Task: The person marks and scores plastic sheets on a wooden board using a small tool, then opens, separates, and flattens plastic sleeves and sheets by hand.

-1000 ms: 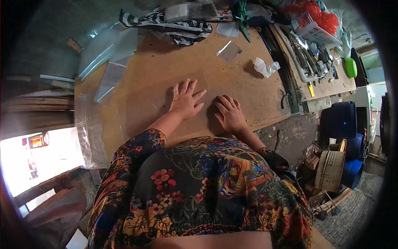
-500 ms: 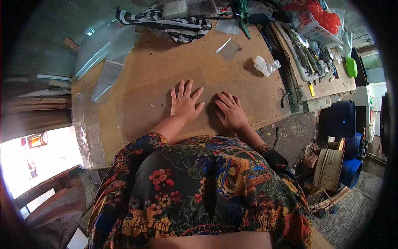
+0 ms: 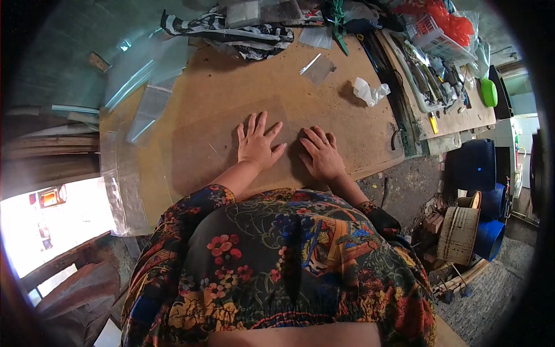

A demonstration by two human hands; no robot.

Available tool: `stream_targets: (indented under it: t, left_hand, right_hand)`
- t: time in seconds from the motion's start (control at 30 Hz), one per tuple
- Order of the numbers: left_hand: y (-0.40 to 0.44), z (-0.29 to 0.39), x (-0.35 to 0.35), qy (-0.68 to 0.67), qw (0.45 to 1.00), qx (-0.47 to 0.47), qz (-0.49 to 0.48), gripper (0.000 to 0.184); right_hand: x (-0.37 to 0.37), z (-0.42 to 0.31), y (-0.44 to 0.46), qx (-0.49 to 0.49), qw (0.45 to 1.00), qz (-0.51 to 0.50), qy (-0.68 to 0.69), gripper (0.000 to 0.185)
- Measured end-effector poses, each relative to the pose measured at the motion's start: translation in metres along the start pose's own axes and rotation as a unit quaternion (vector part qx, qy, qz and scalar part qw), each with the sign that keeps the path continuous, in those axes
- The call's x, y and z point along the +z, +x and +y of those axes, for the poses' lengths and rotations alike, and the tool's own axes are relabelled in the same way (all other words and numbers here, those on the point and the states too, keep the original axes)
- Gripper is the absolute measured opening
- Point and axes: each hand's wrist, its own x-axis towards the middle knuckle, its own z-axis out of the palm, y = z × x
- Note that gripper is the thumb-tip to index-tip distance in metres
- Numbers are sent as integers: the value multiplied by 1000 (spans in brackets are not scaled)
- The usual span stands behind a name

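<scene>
My left hand (image 3: 258,143) lies palm down with fingers spread on a thin, clear sheet (image 3: 199,139) that covers part of the brown board (image 3: 231,81). To its right, my right hand (image 3: 321,154) rests on the same board, fingers apart and slightly bent, with a ring on one finger. Neither hand holds anything. Beyond them lie a small clear plastic bag (image 3: 318,69) and a crumpled white tissue (image 3: 370,92).
Clear plastic sheets (image 3: 151,110) lie at the left. Black-and-white striped plastic (image 3: 231,34) is at the back. At the right are a tool tray (image 3: 421,75), a yellow-handled tool (image 3: 433,123), a green container (image 3: 489,93) and blue barrels (image 3: 471,166) beyond the board.
Since the first frame, the view has shifted slightly and my left hand's fingers have turned a little on the board. Both hands stay resting in nearly the same places.
</scene>
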Motion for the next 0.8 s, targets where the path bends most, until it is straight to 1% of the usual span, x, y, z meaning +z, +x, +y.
stream_targets:
  t: [0.07,0.13,0.2,0.27,0.33,0.37,0.43,0.47,0.53,0.57,0.63,0.67,0.73,0.77,0.8]
  left_hand:
    - [0,0,-2,2,1000,2,1,53]
    - [0,1,-4,-4,1000,-3,-8,53]
    - [0,1,-3,-5,1000,-2,-1,53]
    - [-1,-1,-2,-9,1000,0,5,52]
    - [1,1,-4,-2,1000,-2,1,52]
    - [1,3,-7,6,1000,-10,-18,52]
    - [1,2,-3,1,1000,-11,-20,52]
    - [2,2,-2,-1,1000,-21,-22,53]
    - [1,3,-6,4,999,-26,-26,53]
    - [1,3,-6,3,1000,-21,-20,52]
    - [0,1,-4,3,1000,-22,-14,51]
    - [0,1,-3,4,1000,-20,-14,51]
    - [0,1,-4,5,1000,-21,-11,52]
    - [0,1,-5,3,1000,-18,-13,52]
    - [0,1,-6,0,1000,-16,-16,52]
  right_hand:
    - [2,2,-1,1,1000,9,-1,37]
    - [3,11,-4,31,993,96,56,37]
    - [4,37,-15,96,967,238,5,35]
    - [-5,71,-29,215,912,349,7,35]
    - [-27,102,-51,345,875,340,-31,36]
    - [-35,116,-63,350,871,342,-40,36]
    - [-45,133,-77,440,847,273,-118,40]
    - [-45,138,-81,441,845,276,-121,40]
    - [-49,137,-79,488,829,254,-102,38]
    - [-51,137,-77,485,831,254,-101,38]
    - [-58,129,-69,517,825,216,-79,26]
    - [-56,133,-70,513,827,216,-78,26]
    - [-49,151,-74,508,831,220,-59,20]
    - [-46,156,-77,472,849,222,-87,17]
    - [-47,157,-77,468,851,221,-85,17]
